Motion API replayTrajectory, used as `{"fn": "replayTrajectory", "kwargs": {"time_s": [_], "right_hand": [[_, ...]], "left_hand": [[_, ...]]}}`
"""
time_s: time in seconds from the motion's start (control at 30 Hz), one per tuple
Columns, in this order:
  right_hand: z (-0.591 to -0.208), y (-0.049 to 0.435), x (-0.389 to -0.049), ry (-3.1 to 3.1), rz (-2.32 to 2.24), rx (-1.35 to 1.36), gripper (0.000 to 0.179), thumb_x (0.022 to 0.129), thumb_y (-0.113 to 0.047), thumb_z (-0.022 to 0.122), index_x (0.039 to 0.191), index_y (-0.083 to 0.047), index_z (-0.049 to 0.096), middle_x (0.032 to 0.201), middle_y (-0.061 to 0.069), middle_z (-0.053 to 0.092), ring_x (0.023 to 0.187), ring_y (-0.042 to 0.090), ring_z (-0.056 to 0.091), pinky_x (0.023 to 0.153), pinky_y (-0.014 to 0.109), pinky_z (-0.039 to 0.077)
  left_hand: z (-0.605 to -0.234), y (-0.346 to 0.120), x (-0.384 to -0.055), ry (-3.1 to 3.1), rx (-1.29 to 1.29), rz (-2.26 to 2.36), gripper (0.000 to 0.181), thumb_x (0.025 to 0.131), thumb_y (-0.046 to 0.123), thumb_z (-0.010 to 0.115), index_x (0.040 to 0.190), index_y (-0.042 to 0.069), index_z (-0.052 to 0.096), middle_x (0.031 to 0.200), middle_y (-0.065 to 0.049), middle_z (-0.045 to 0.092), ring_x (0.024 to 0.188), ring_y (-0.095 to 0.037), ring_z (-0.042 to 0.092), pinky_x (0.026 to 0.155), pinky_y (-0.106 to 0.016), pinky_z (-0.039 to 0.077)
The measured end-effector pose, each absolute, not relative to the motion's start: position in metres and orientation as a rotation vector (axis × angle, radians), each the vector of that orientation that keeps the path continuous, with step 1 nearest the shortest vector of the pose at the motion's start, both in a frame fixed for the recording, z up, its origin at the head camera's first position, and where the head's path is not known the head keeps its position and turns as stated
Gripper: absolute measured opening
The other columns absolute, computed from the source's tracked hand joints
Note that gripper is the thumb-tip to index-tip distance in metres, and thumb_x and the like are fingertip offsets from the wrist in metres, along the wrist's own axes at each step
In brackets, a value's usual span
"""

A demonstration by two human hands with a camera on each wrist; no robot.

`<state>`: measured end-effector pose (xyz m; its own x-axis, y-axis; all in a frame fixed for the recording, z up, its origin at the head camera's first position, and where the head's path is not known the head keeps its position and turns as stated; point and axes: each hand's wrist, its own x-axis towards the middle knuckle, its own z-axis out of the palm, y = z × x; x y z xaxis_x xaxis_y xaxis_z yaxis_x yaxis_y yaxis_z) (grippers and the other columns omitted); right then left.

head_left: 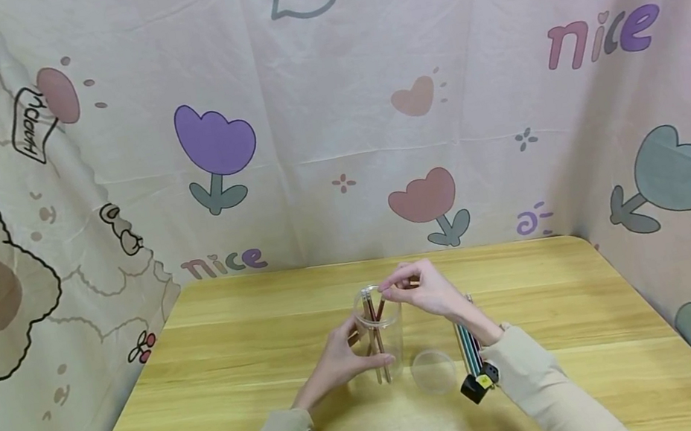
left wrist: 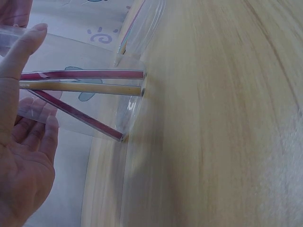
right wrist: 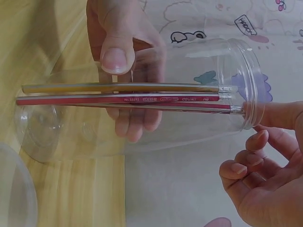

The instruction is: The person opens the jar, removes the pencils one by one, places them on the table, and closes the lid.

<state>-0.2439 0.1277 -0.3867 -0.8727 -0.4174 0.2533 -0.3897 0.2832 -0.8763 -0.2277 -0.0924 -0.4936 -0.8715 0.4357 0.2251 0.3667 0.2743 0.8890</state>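
My left hand (head_left: 339, 358) grips a clear plastic jar (head_left: 395, 339) around its side, thumb across the front. The jar stands upright on the table, its mouth uncovered. Inside are three pencils: a yellow one (right wrist: 118, 88), a red one (right wrist: 113, 99) and a second red pencil (right wrist: 189, 108) leaning apart from them. At the jar's rim, my right hand (head_left: 427, 291) pinches the leaning red pencil by its silver upper end. In the left wrist view, the lower ends of the pencils show through the jar (left wrist: 104, 56) near its base.
A round clear lid (head_left: 434, 372) lies on the wooden table (head_left: 239, 360) just right of the jar. Beyond it, several pencils (head_left: 468, 348) lie side by side, partly hidden under my right forearm. A printed cloth (head_left: 314, 100) hangs behind the table.
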Motion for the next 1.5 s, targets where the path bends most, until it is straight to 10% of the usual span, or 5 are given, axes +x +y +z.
{"fn": "replayTrajectory", "kwargs": {"time_s": [0.67, 1.03, 1.5], "right_hand": [[-0.387, 0.126, -0.231, 2.61, -1.936, -0.713, 0.012, 0.096, -0.004, 0.065, 0.101, 0.005, 0.069, 0.095, 0.019, 0.062, 0.072, 0.004, 0.048, 0.058, 0.013, 0.041], [-0.383, 0.132, -0.22, 2.428, -2.222, -0.819, 0.015, 0.098, -0.001, 0.06, 0.104, 0.013, 0.062, 0.084, -0.015, 0.07, 0.065, 0.001, 0.055, 0.054, 0.015, 0.046], [-0.378, 0.142, -0.22, 2.234, -2.489, -1.13, 0.013, 0.101, 0.005, 0.051, 0.104, 0.017, 0.051, 0.097, -0.003, 0.078, 0.069, 0.008, 0.067, 0.055, 0.023, 0.059]], "left_hand": [[-0.495, -0.092, -0.229, 2.466, 0.799, 1.7, 0.075, 0.072, 0.026, 0.091, 0.135, 0.009, 0.054, 0.136, -0.009, 0.064, 0.129, -0.031, 0.06, 0.113, -0.05, 0.048], [-0.495, -0.092, -0.229, 2.453, 0.789, 1.717, 0.07, 0.072, 0.026, 0.091, 0.131, 0.015, 0.056, 0.131, -0.005, 0.067, 0.129, -0.029, 0.06, 0.114, -0.049, 0.048], [-0.494, -0.093, -0.227, 2.438, 0.798, 1.727, 0.069, 0.073, 0.024, 0.091, 0.132, 0.015, 0.057, 0.136, -0.01, 0.065, 0.131, -0.034, 0.058, 0.114, -0.052, 0.047]]}}
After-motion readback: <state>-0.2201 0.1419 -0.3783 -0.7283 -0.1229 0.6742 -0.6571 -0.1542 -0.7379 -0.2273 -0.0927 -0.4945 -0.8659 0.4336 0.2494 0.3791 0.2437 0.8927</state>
